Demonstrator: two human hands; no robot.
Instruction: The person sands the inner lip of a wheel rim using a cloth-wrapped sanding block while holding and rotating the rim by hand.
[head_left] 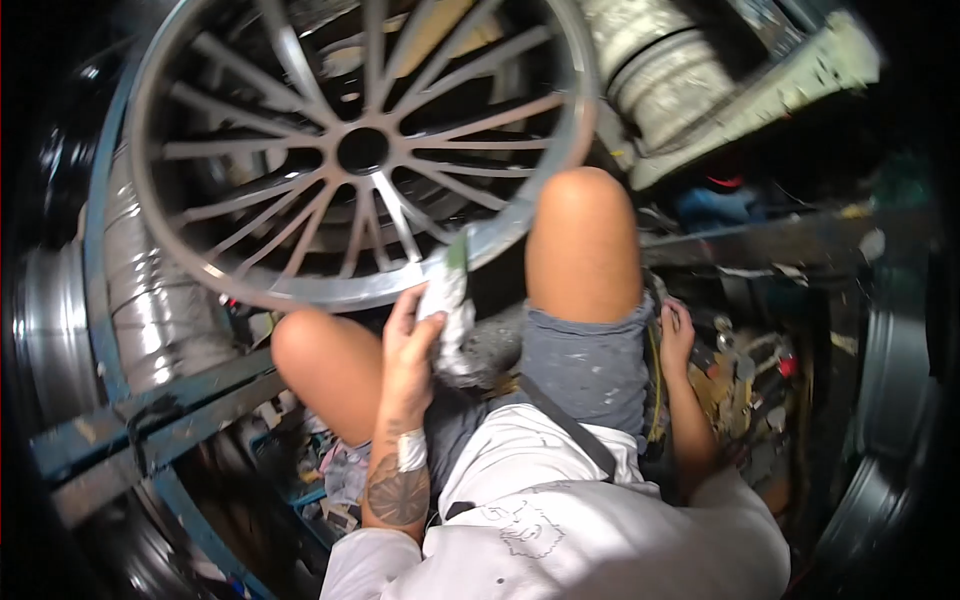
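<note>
My left hand [408,330] is closed around a crumpled white bundle [452,315], like cloth or plastic, with a green strip [458,255] at its upper end. That green end overlaps the lower rim of a large multi-spoke alloy wheel [300,287], which lies in front of my knees with its bare metal face toward me. Beside my right thigh, my right hand [676,325] hangs low with its fingers curled; what it holds, if anything, I cannot tell.
Blue metal frame bars [190,415] run at the left and lower left. More wheel rims, one a silver barrel [160,300], stand at the sides. Behind on the right are a pale rim [665,80] and a worn white beam [760,95]. Mixed clutter [740,370] lies low at the right.
</note>
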